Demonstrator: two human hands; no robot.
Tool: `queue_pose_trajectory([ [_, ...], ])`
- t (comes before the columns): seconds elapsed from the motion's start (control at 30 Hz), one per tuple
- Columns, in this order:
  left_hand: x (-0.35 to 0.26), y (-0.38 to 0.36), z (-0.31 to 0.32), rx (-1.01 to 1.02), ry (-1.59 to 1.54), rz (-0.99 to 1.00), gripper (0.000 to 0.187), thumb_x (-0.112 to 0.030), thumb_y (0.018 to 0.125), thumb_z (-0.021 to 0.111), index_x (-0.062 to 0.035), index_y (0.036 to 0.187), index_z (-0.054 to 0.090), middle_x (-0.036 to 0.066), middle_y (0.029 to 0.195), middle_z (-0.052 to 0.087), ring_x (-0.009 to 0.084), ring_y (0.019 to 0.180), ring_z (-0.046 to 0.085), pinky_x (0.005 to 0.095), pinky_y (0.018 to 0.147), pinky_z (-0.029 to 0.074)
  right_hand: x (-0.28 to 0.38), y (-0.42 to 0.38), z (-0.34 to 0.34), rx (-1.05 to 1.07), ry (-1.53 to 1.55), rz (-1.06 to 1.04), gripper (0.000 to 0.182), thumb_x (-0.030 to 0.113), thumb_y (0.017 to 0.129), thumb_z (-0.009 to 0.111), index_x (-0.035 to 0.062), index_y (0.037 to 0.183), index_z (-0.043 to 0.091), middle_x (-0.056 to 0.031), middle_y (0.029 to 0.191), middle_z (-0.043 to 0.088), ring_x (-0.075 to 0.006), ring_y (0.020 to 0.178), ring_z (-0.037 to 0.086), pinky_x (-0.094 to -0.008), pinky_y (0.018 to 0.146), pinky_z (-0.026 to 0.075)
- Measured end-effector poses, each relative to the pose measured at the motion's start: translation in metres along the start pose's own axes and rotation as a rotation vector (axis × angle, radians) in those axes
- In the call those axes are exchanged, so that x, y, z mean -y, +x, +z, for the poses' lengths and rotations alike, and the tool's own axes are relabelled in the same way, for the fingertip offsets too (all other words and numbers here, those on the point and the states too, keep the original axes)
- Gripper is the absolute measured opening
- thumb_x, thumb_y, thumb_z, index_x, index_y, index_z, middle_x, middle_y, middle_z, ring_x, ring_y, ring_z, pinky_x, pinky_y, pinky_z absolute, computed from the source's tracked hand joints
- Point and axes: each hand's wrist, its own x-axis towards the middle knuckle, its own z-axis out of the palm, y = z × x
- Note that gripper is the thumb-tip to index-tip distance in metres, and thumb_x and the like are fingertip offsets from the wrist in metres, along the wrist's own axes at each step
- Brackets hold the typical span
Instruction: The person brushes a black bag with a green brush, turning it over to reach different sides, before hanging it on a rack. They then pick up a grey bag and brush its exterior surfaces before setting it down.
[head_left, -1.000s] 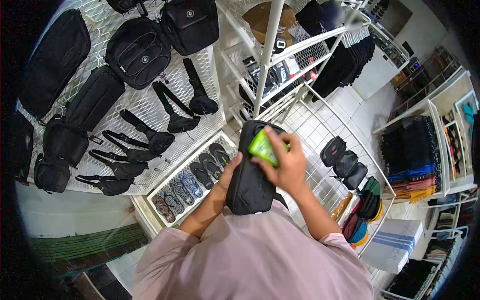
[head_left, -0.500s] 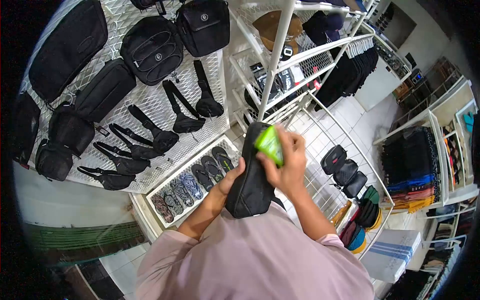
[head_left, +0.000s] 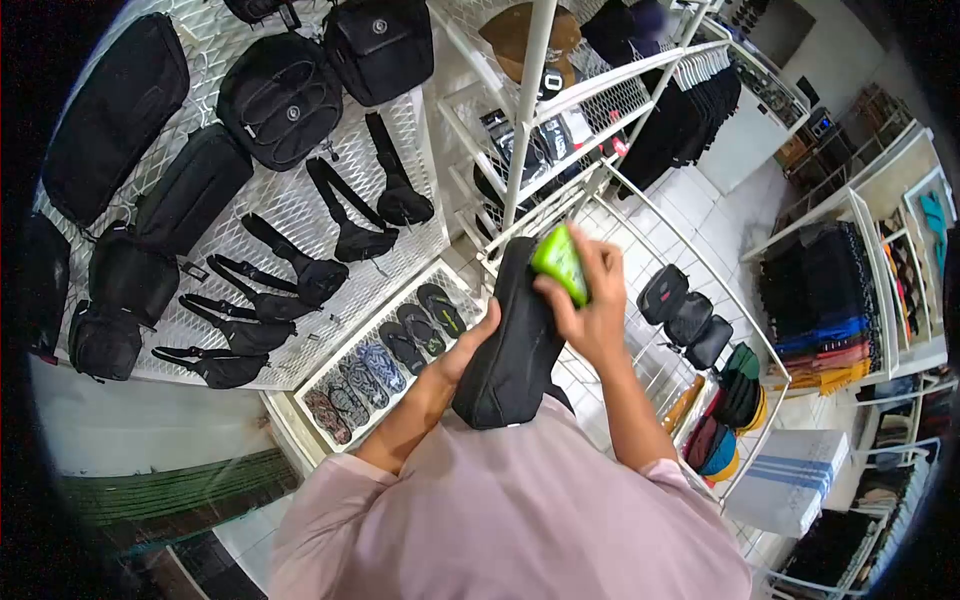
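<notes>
Upright in front of my chest is a long black bag (head_left: pixel 512 350), its lower end against the pink shirt. My left hand (head_left: pixel 462 362) grips it from the left side, thumb along its edge and the other fingers hidden behind. In my right hand (head_left: pixel 598 300) is a bright green, palm-sized block with pale lettering (head_left: pixel 562 264), pinched between thumb and fingers. The green block overlaps the upper right side of the bag in this view.
Black bags (head_left: pixel 280 100) and small sling bags (head_left: pixel 318 280) hang on a white mesh panel at left. Flip-flops (head_left: pixel 380 370) line a white tray below. A white wire rack (head_left: pixel 690 240) with pouches (head_left: pixel 688 318) and caps (head_left: pixel 738 405) stands at right.
The green block and my right hand have shifted slightly right and up along the bag's edge. My left hand keeps its hold, and the view has turned a little.
</notes>
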Motion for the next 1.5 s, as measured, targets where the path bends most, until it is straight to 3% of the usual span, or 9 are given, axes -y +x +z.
queue_pose_trajectory([
  [0.23,-0.003,-0.007,-0.013,0.076,-0.043,0.011,0.071,-0.060,0.107,0.032,-0.0049,0.150,0.042,0.016,0.140,0.058,0.0267,0.124,0.062,0.0412,0.105,0.053,0.014,-0.039,-0.005,0.372,0.076,-0.324,0.070,0.029,0.071,0.089,0.0097,0.134,0.067,-0.0191,0.107,0.061,-0.0344,0.096,0.064,-0.0440,0.085,0.053],
  [0.43,0.001,-0.009,-0.006,0.041,-0.112,0.058,0.073,-0.061,0.105,0.040,-0.0019,0.147,0.047,0.015,0.132,0.064,0.0227,0.114,0.068,0.0370,0.099,0.057,0.019,-0.022,0.007,0.149,0.010,-0.178,0.066,0.027,0.073,0.088,0.0066,0.132,0.067,-0.0188,0.111,0.061,-0.0341,0.097,0.064,-0.0430,0.086,0.053],
  [0.47,0.006,-0.021,-0.002,-0.244,0.415,0.359,0.074,-0.062,0.106,0.035,-0.0014,0.146,0.048,0.015,0.129,0.065,0.0244,0.112,0.069,0.0381,0.098,0.057,0.029,-0.033,0.007,0.276,0.067,-0.303,0.069,0.031,0.071,0.089,0.0096,0.133,0.068,-0.0165,0.109,0.062,-0.0332,0.094,0.065,-0.0425,0.084,0.054],
  [0.5,0.008,-0.010,-0.056,0.302,-0.202,-0.035,0.074,-0.062,0.107,0.031,-0.0015,0.146,0.048,0.015,0.129,0.065,0.0248,0.116,0.067,0.0391,0.101,0.056,0.038,-0.042,0.009,0.402,0.089,-0.426,0.070,0.033,0.071,0.089,0.0120,0.134,0.068,-0.0147,0.106,0.063,-0.0322,0.093,0.066,-0.0402,0.082,0.055],
  [0.57,0.000,-0.020,-0.045,0.292,-0.322,-0.089,0.073,-0.062,0.107,0.030,-0.0026,0.146,0.049,0.014,0.130,0.065,0.0249,0.118,0.067,0.0392,0.103,0.055,0.048,-0.041,0.005,0.523,0.047,-0.422,0.072,0.034,0.072,0.088,0.0118,0.136,0.067,-0.0149,0.103,0.064,-0.0328,0.092,0.066,-0.0403,0.082,0.055],
  [0.7,-0.005,-0.030,-0.008,-0.012,-0.159,0.013,0.063,-0.054,0.107,0.044,-0.0046,0.146,0.049,0.013,0.131,0.065,0.0212,0.114,0.067,0.0362,0.097,0.057,0.021,-0.001,0.027,0.068,-0.031,-0.082,0.069,0.026,0.079,0.085,0.0084,0.141,0.061,-0.0184,0.102,0.061,-0.0352,0.090,0.065,-0.0409,0.078,0.054],
  [0.83,-0.002,-0.048,0.015,-0.204,0.062,0.386,0.062,-0.053,0.107,0.047,-0.0062,0.147,0.050,0.012,0.128,0.067,0.0214,0.109,0.069,0.0344,0.096,0.057,0.050,-0.035,0.034,0.210,0.102,-0.274,0.074,0.025,0.073,0.089,0.0061,0.139,0.062,-0.0183,0.104,0.063,-0.0333,0.092,0.060,-0.0420,0.086,0.050],
  [1.0,-0.004,-0.048,-0.015,-0.078,-0.126,0.012,0.069,-0.053,0.105,0.051,-0.0017,0.151,0.044,0.014,0.139,0.061,0.0211,0.123,0.063,0.0353,0.105,0.052,0.028,0.000,0.037,-0.038,-0.085,-0.043,0.069,0.026,0.079,0.086,0.0071,0.141,0.060,-0.0201,0.101,0.060,-0.0338,0.087,0.063,-0.0408,0.077,0.053],
  [1.5,-0.017,-0.058,-0.007,-0.003,-0.267,0.239,0.071,-0.055,0.106,0.046,-0.0016,0.153,0.041,0.017,0.142,0.058,0.0261,0.127,0.061,0.0424,0.108,0.051,0.054,-0.046,0.023,0.308,-0.041,-0.215,0.074,0.027,0.075,0.089,0.0080,0.140,0.061,-0.0177,0.097,0.060,-0.0328,0.090,0.064,-0.0409,0.080,0.052],
])
